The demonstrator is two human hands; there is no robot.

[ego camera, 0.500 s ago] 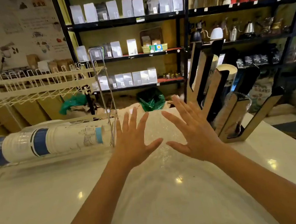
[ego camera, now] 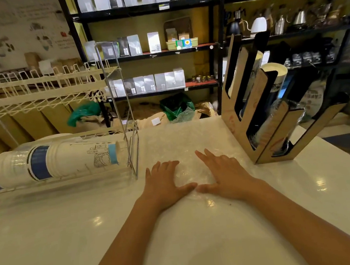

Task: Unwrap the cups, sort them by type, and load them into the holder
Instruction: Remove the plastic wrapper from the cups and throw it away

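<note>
My left hand [ego camera: 164,183] and my right hand [ego camera: 225,173] lie flat, fingers spread, on a sheet of clear plastic wrap [ego camera: 183,144] spread over the white counter [ego camera: 52,240]. The thumbs nearly touch. Neither hand holds anything. A long stack of white paper cups with blue bands [ego camera: 51,163] lies on its side in a wire rack [ego camera: 123,116] at the left. A wooden slanted cup holder [ego camera: 259,107] stands at the right with cup stacks in its slots, one a white-rimmed paper stack [ego camera: 275,71], one a clear plastic stack [ego camera: 283,113].
A white wire shelf [ego camera: 37,90] sits above the rack at the left. Behind the counter, black shelving [ego camera: 219,42] carries bags, kettles and jars. Green bags [ego camera: 177,107] and sacks lie on the floor beyond the counter's far edge.
Both hands have dropped from raised with fingers spread to lying flat on the plastic wrap. The view has tilted slightly.
</note>
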